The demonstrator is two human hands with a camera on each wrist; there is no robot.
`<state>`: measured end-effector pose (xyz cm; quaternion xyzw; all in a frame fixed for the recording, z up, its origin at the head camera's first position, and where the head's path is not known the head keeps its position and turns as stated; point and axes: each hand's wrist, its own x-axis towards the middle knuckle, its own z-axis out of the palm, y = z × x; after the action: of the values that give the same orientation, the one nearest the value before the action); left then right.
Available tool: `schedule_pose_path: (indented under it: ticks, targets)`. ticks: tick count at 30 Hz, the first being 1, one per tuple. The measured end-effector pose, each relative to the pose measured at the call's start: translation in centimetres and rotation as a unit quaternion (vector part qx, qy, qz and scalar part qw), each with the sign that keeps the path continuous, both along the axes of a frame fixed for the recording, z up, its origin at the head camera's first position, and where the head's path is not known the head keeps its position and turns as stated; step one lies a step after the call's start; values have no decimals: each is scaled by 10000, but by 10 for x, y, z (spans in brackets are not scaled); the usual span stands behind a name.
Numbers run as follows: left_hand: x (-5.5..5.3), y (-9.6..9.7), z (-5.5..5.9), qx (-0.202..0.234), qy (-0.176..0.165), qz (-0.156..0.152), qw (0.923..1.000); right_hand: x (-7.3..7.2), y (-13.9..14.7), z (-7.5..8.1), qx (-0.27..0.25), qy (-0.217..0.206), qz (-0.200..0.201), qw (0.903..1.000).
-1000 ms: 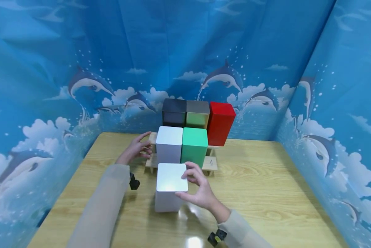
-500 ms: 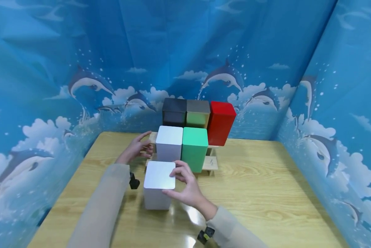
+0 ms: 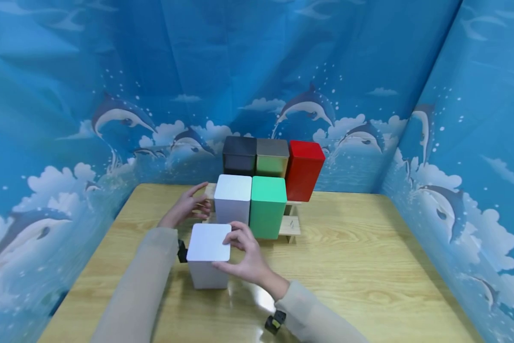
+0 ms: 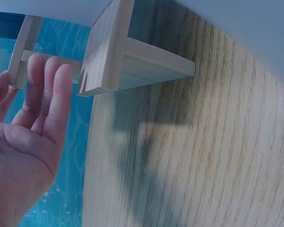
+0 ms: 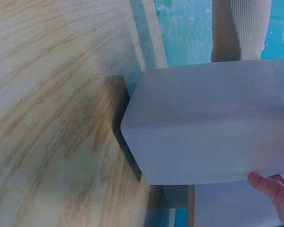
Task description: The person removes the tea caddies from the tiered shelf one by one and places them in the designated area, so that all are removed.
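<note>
- Moved near white box (image 3: 208,243) left, pinched in right hand (image 3: 250,259).
- Probably better lined up with left end of wooden rack (image 3: 290,225).
- Can't tell left hand's (image 3: 188,207) grip there.

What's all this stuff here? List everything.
Table: one, pale wood, underneath
Backdrop: one, blue, around table
Rack: one, pale wood, on table
White box: one, white, rack's front left
Green box: one, green, rack's front right
Black box: one, black, rack's back left
Metallic box: one, grey-gold, rack's back middle
Red box: one, red, rack's back right
Near box: one, white, before rack
Wrist devices: two, black, at wrists
Sleeves: two, pale, forearms
Left hand: one, at rack
Right hand: one, gripping near box
</note>
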<state>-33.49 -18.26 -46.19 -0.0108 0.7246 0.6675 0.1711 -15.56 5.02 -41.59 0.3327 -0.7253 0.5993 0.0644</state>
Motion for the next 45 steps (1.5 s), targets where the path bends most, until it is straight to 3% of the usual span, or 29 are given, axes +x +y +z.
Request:
schedule_pose_path:
  ticks: [8, 17, 25, 32, 38, 45]
  targets:
    - [0, 1, 4, -51, -42, 24, 10000, -3, -4, -6, 85, -9, 19, 10000]
    - [3, 1, 5, 37, -39, -26, 10000, -1, -5, -6, 260, -547, 254, 9978]
    - [0, 1, 2, -23, -81, 91, 9999, -17, -6, -42, 321, -425, 26, 9986]
    - [-1, 0, 3, 87, -134, 21, 9999, -15, -4, -41, 435, -465, 14, 9980]
    - [0, 0, 4, 78, -147, -48, 9999, -10, 1, -34, 312, -806, 115, 9962]
    - [-1, 0, 2, 3, -128, -12, 9999, 3, 12, -13, 244, -404, 189, 9987]
